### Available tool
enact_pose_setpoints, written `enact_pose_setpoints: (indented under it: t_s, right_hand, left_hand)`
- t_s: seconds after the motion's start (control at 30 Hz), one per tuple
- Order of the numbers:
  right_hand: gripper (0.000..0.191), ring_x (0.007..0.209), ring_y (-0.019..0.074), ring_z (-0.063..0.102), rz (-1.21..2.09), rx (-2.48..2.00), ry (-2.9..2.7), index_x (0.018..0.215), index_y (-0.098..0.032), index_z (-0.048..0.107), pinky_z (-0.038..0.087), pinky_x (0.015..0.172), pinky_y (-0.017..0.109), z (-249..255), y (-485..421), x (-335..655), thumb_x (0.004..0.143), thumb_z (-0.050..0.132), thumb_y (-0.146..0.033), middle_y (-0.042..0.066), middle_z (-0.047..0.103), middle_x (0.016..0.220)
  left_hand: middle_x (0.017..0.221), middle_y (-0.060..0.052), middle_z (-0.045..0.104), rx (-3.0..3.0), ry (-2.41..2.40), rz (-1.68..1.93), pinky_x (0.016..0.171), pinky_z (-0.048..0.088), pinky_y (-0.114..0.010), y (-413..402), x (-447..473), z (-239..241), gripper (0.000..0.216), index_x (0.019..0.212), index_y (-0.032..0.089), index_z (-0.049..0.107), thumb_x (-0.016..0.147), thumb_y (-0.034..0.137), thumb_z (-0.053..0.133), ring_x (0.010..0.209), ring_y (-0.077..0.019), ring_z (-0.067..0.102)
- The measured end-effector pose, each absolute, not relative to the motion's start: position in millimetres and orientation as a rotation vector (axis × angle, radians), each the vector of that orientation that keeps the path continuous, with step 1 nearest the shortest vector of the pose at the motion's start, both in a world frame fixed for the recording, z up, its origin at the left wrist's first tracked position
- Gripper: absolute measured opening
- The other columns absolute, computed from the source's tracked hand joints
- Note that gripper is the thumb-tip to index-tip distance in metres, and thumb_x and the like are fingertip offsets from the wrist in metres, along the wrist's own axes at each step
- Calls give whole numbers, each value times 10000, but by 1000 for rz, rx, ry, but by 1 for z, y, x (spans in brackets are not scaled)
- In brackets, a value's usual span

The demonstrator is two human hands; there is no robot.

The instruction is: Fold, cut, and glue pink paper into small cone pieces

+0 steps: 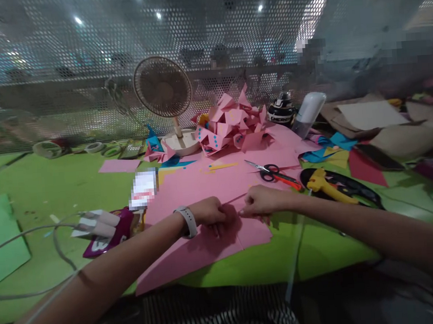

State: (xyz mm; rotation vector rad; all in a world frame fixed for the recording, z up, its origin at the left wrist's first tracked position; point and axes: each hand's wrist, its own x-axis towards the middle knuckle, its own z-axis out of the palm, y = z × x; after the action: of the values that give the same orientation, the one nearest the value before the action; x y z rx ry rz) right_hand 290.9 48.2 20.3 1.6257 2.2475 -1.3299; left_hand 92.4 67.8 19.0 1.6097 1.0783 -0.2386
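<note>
Pink paper (192,251) lies in front of me at the green table's near edge, over a larger pink sheet (189,193). My left hand (209,213), with a white-banded watch at the wrist, has its fingers curled in and pressed on the pink paper. Close to its right, my right hand (263,200) is closed, thumb and fingers pinched together at the pink paper's fold. The fingertips of both hands are partly hidden. Black-handled scissors (266,171) lie just beyond my right hand, with an orange-red tool (288,181) beside them.
A yellow glue gun (324,187) rests on a black tray at right. Behind stand a pile of folded pink paper pieces (232,122), a small fan (163,87) and a white-capped bottle (310,110). White plugs (99,223) with cables sit at left. Tape rolls (49,149) lie farther back.
</note>
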Motion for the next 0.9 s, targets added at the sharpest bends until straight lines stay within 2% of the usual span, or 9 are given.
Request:
enact_pose_setpoints:
  t_s: [0.1,0.27,0.4,0.53,0.67,0.9]
  right_hand:
    - [385,393,105,554,-1513,1585,2046,553,-148,558,380,393,199,10,63,285,719,615,-490,11,625,495]
    - [435,376,85,520,-1570,1586,2019,536,-141,562,366,386,187,4,69,301,622,674,-552,-11,592,452]
    - [364,391,83,528,-1553,1624,1988,520,-152,548,377,411,181,17,66,319,666,651,-470,-19,589,445]
    - [288,386,77,515,-1480,1683,2054,537,-149,571,358,395,169,31,64,318,683,631,-390,-7,599,453]
    - [345,367,77,504,-1517,1614,2083,540,-144,571,345,369,173,25,66,299,682,632,-454,-6,594,451]
    - [394,393,83,525,-1506,1496,2055,561,-137,592,364,392,183,4,71,291,703,610,-504,-4,613,480]
  left_hand:
    - [392,-10,572,1629,1066,-243,420,363,-207,69,91,17,324,508,139,606,742,363,599,354,-103,505]
    - [405,-16,576,1668,1076,-267,398,348,-201,71,91,17,365,487,143,596,740,406,598,356,-101,497]
    - [417,-31,581,1712,1071,-277,395,356,-211,69,92,20,407,472,142,590,767,422,563,369,-113,504]
    - [403,-32,576,1716,1091,-278,455,414,-235,65,96,25,309,500,137,578,776,274,547,394,-132,536]
    - [384,-20,561,1680,1130,-274,498,445,-254,63,100,29,238,533,138,571,761,198,538,415,-146,558]
    - [395,-9,558,1664,1134,-305,466,427,-230,62,98,29,290,489,134,577,756,243,550,399,-123,535]
